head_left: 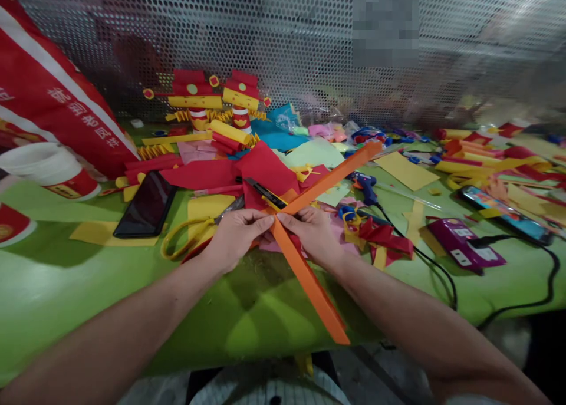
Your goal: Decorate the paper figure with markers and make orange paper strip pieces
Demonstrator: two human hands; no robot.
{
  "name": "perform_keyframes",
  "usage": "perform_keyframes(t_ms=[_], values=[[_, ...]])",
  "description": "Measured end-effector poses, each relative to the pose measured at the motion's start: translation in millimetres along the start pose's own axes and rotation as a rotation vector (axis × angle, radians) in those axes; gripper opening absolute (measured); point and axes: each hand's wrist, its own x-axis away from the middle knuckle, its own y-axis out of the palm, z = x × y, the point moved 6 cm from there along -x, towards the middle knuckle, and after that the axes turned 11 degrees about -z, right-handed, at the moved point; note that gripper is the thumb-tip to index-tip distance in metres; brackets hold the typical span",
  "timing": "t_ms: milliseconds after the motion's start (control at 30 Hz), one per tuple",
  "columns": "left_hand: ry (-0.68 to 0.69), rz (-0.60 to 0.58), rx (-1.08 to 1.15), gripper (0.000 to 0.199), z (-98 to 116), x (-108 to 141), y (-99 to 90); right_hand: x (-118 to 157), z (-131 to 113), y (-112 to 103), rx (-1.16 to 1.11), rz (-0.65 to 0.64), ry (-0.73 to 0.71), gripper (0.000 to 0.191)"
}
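Two long orange paper strips (pixel 309 281) meet at a corner between my hands, one running toward the table's front edge and the other up to the right. My left hand (pixel 243 234) pinches that corner with thumb and fingers. Opposite it, my right hand (pixel 313 231) grips the same joint, thumbtips almost touching. Just beyond the fingers lies a black utility knife (pixel 264 194) on red paper (pixel 267 166). Yellow-handled scissors (pixel 186 234) rest left of my left hand, their blades partly covered.
A black phone (pixel 145 204) and white paper cups (pixel 50 166) stand left. Paper hat-shaped crafts (pixel 194 95) are at the back. Rightward are a blue glue gun (pixel 366 187), a purple power adapter (pixel 462 246) with black cables, another phone (pixel 504 213) and coloured scraps. A perforated metal panel (pixel 287 33) rises behind.
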Motion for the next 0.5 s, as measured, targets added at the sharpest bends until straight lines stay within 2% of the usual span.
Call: perform_keyframes(t_ms=[133, 233, 500], values=[[-0.022, -0.006, 0.007, 0.015, -2, -1, -0.1, 0, 9, 1, -0.141, -0.035, 0.053, 0.036], [-0.028, 0.020, 0.010, 0.014, -3, -1, -0.2, 0, 11, 1, -0.162, -0.067, 0.063, 0.039], [-0.092, 0.086, -0.108, 0.014, -1, -2, -3.0, -2, 15, -1, -0.018, -0.191, 0.088, 0.014]])
